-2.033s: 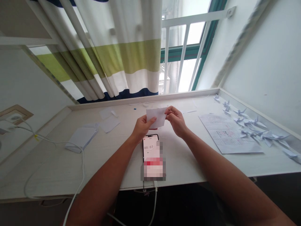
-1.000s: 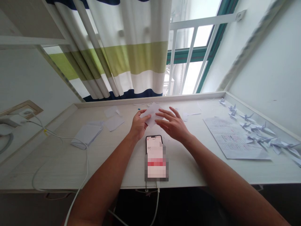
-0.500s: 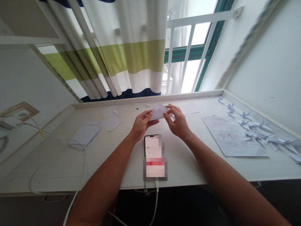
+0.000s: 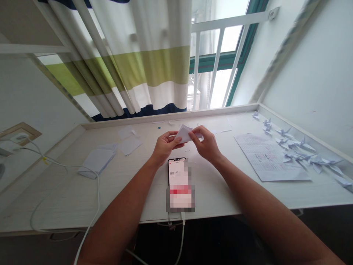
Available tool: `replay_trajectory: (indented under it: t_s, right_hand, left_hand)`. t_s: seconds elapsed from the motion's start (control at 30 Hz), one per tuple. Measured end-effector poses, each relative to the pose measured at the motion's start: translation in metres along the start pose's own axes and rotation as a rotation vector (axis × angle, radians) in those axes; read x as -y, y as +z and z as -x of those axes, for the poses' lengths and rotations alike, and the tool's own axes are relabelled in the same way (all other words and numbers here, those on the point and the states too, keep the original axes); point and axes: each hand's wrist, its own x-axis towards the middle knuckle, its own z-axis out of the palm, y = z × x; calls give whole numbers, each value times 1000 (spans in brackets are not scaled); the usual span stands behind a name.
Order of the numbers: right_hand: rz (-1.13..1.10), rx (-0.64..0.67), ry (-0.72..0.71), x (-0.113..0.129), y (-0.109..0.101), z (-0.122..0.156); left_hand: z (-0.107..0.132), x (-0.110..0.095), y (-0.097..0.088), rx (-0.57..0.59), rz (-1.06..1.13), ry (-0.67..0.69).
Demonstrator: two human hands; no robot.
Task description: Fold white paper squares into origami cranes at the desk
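Note:
A small white paper (image 4: 186,133), folded over on itself, is held just above the white desk (image 4: 63,191) between both hands. My left hand (image 4: 164,146) pinches its left edge with thumb and fingers. My right hand (image 4: 206,143) pinches the right side, fingers curled over the fold. A phone (image 4: 179,184) with a timer on its screen lies flat on the desk just nearer to me than the hands.
A stack of white paper squares (image 4: 95,162) lies at the left, loose sheets (image 4: 128,144) beyond it. A printed sheet (image 4: 268,158) lies at right, with several folded paper cranes (image 4: 299,152) along the right wall. White cables (image 4: 91,206) trail over the desk's left front.
Two seconds ago the paper was held up as a flat sheet. It was then laid down and pressed with the right palm, and now it is folded smaller and pinched between both hands.

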Motion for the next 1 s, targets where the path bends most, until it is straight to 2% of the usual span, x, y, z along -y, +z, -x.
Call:
replay_trajectory:
  t_s: [0.17,0.3,0.4,0.57,0.73,1.0]
  right_hand:
    - [-194,-51,194,-6,3,-1]
    - [-462,17,348,-12,6,-3]
    - [-570,48,366,-11,7,-3]
    - [-665,23,395,-6,5,-4]
    - [-662,-4,410,-6,4,-4]
    - [-629,14,398,-6,4,-4]
  left_hand:
    - [-2,0,-1,-49,22,37]
    - [-3,-2,-1,-89,77,82]
    - [-3,-3,-1,-77,104,69]
    - [0,-5,1,-15,81,7]
    - [3,-7,1,60,31,-67]
    - [-2,-4,-4,53,52,-52]
